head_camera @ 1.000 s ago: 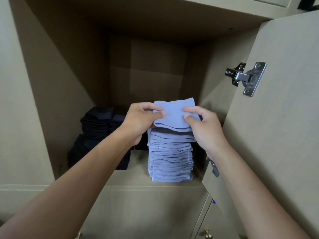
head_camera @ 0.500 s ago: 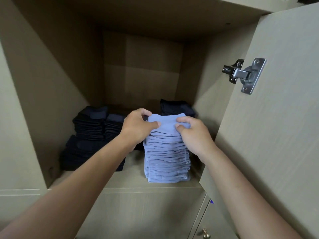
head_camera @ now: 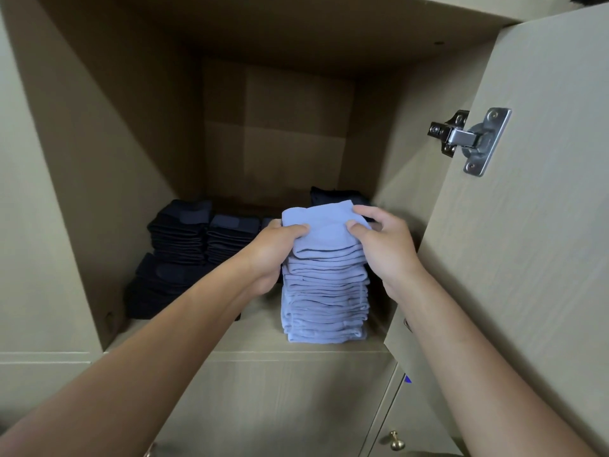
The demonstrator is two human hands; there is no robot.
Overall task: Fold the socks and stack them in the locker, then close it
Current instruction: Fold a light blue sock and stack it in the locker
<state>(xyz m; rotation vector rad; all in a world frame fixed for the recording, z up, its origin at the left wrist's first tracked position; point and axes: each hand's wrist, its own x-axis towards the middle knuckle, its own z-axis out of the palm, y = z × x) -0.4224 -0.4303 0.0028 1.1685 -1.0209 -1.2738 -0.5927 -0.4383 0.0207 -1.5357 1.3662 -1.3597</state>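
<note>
At centre frame, the left hand point(head_camera: 270, 245) and right hand point(head_camera: 385, 245) each pinch a side of a folded blue sock point(head_camera: 324, 225) on the tall blue stack point(head_camera: 324, 298). Behind, dark sock piles point(head_camera: 184, 239) sit stacked. Releasing and closing the locker door point(head_camera: 527, 225) seem left.

**Blue socks piled high in the open locker**

A folded light-blue sock point(head_camera: 321, 225) lies on top of a tall, neat stack of matching blue socks point(head_camera: 324, 301), pinched at its left and right edges. The stack stands near the front edge of the locker point(head_camera: 99, 159) shelf, towards the right. Dark navy sock piles point(head_camera: 184, 245) sit to its left and behind. The locker door point(head_camera: 534, 225) stands open at right.
</note>
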